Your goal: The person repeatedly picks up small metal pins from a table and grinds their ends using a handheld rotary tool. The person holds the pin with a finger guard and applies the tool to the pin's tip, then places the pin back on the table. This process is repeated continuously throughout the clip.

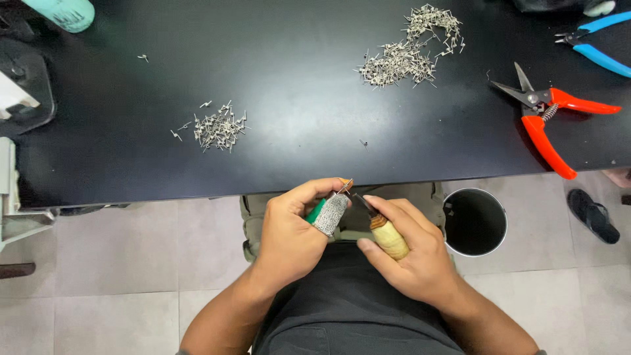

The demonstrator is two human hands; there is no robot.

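My left hand (pixel 292 227) pinches a tiny metal piece (pixel 344 187) between thumb and forefinger; the thumb wears a grey woven guard (pixel 330 215), and something green (pixel 315 212) shows under it. My right hand (pixel 411 246) grips a small knife by its cord-wrapped handle (pixel 389 238); its dark blade (pixel 363 201) points at the metal piece. Both hands hover over my lap, just below the front edge of the black table (pixel 296 131).
Two heaps of small metal pieces lie on the table, a large heap (pixel 411 49) at the back and a smaller heap (pixel 217 128) on the left. Red-handled snips (pixel 549 125) and blue-handled pliers (pixel 595 43) lie at the right. A round dark bin (pixel 474 221) stands on the tiled floor.
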